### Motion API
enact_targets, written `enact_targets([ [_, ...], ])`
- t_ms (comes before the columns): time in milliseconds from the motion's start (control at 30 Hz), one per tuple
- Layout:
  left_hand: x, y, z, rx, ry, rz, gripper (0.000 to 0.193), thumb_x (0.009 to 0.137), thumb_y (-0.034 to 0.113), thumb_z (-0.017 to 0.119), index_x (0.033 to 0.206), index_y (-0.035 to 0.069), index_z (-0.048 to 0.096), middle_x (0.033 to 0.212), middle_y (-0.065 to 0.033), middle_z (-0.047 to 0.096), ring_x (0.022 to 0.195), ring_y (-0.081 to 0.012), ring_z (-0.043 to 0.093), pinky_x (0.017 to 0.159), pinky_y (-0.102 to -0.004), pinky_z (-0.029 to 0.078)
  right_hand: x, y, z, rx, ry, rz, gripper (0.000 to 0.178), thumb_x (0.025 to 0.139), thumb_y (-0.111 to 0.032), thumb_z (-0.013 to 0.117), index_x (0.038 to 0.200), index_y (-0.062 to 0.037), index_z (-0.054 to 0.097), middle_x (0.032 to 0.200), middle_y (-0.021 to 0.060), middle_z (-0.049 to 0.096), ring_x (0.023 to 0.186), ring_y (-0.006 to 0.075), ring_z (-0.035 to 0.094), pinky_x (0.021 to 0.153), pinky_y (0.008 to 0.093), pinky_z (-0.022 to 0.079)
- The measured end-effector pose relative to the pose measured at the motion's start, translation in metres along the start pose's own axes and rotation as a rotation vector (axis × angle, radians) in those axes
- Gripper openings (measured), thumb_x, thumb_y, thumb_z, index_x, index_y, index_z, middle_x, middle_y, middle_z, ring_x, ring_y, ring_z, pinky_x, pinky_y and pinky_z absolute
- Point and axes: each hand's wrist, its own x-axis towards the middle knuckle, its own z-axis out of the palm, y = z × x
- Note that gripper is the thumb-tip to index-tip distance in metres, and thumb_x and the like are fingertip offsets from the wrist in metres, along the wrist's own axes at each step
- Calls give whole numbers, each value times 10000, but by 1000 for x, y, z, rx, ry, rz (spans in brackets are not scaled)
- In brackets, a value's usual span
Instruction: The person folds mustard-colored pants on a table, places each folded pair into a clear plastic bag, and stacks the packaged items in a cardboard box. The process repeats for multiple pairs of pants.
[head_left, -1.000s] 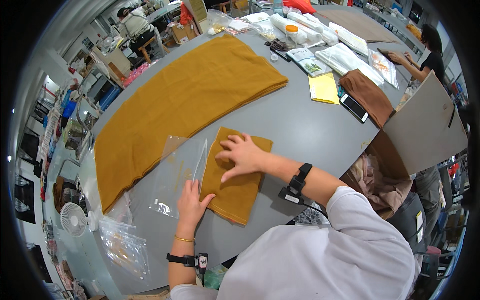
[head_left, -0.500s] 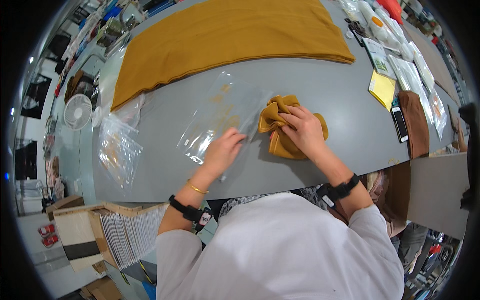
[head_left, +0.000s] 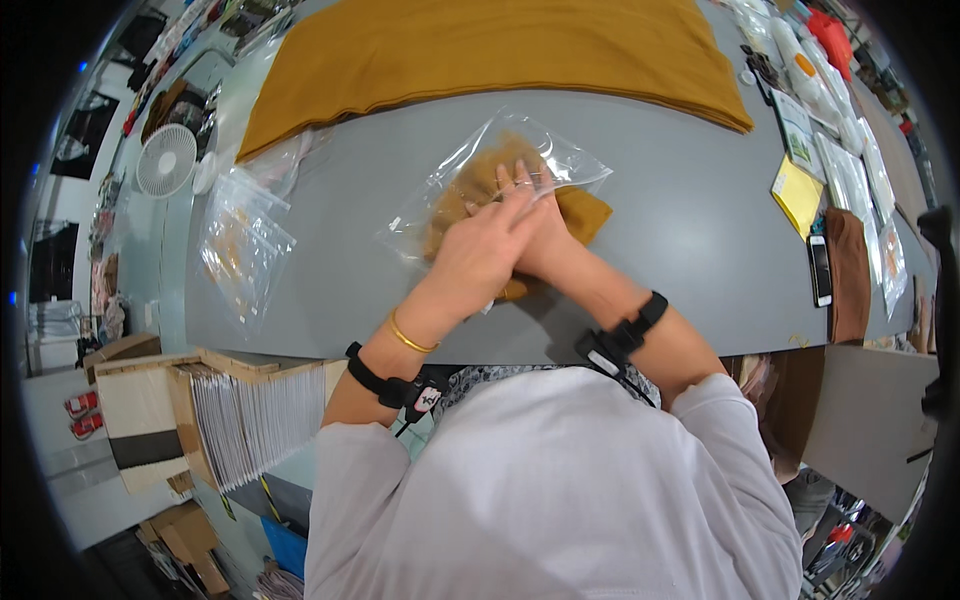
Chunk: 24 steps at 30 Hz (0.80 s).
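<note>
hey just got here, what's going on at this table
A person is working with both hands on a bundled mustard cloth and a clear bag. Part of the cloth shows through the film; a corner sticks out on the right. The right hand presses at the cloth, its fingers apparently under the film, and the left hand overlaps it. A larger folded mustard cloth lies beyond, with more clear bags off to the left.

Left hand (head_left: 482, 250) partly covers right hand (head_left: 548, 242); both obscure part of the small mustard cloth (head_left: 584, 213), its folds indistinct through the clear bag (head_left: 470, 180). The upper edge truncates the large mustard fabric (head_left: 500, 55).
</note>
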Motion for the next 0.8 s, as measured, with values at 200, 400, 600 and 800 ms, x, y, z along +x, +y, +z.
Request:
enact_targets([
  [200, -55, 36, -12, -112, -140, 108, 523, 906, 161, 717, 1367, -45, 581, 1400, -194, 560, 1123, -352, 642, 863, -403, 581, -32, 41, -21, 292, -142, -163, 719, 805, -483, 795, 1465, -261, 612, 1620, 272, 379, 1535, 473, 296, 1249, 624, 211],
  [400, -75, 42, 48, -90, -319, 6, 776, 919, 397, 748, 1446, -105, 482, 1540, -324, 396, 1494, -490, 314, 1233, -550, 288, -34, 54, 26, 184, -5, -285, 548, 903, -384, 744, 1435, -313, 633, 1623, 252, 380, 1531, 478, 296, 1247, 631, 217],
  [600, -71, 26, 55, -143, -116, -88, 692, 866, 371, 787, 1339, -92, 584, 1485, -318, 451, 1452, -465, 365, 1219, -496, 321, 9, 40, 23, 137, -99, -321, 549, 958, -355, 687, 1496, -361, 577, 1696, 211, 249, 1580, 458, 175, 1244, 673, 154],
  [800, -84, -6, -12, -310, 20, 27, 410, 872, 211, 783, 1207, 9, 661, 1381, -196, 587, 1283, -380, 547, 1120, -479, 425, -3, 42, -1, 205, -233, -460, 643, 970, -549, 601, 1566, -335, 488, 1719, 160, 235, 1598, 405, 159, 1268, 660, 101],
])
